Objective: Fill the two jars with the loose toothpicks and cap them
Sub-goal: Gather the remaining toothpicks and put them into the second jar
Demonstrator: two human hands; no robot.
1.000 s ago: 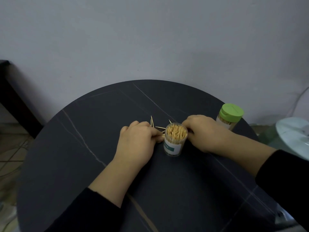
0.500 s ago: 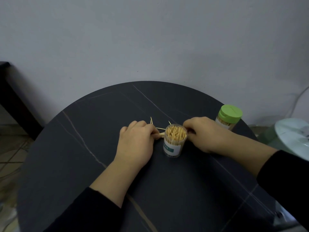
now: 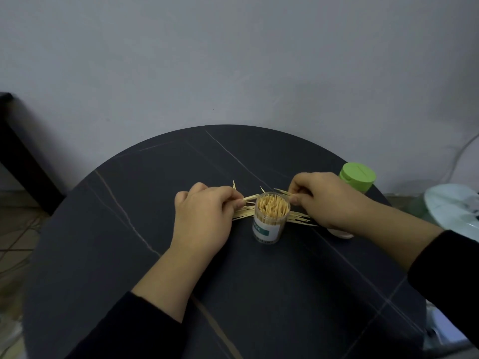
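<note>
Bench (image 3: 124, 255): round, dark, thin pale veins across the top, set against a grey wall (image 3: 233, 60).

Open jar (image 3: 268, 226): clear, uncapped, upright near the bench centre, with a white and teal label on the near side. It is packed to the rim with toothpicks standing on end.

Capped jar (image 3: 359, 177): at 2 o'clock from the open jar, near the bench edge. Its green lid is on and its body is mostly hidden behind the right hand.

Loose toothpicks (image 3: 302, 218): lying flat on the bench in a band behind the open jar, running from 9 o'clock to 3 o'clock of it. A few strays point away at 11 and 12 o'clock.

Left hand (image 3: 204, 216): at 9 o'clock of the open jar, palm down, knuckles up, fingers curled. Thumb and forefinger pinch a few toothpicks whose tips project toward the jar rim. Heel of the hand low over the bench; black sleeve at the forearm.

Right hand (image 3: 328, 200): at 3 o'clock of the jar, palm down, fingers curled inward. The fingertips pinch a small bunch of toothpicks just beside the jar rim. The wrist crosses over the loose band.

Pale round object (image 3: 456, 211): off the bench at 3 o'clock, identity not determinable.
</note>
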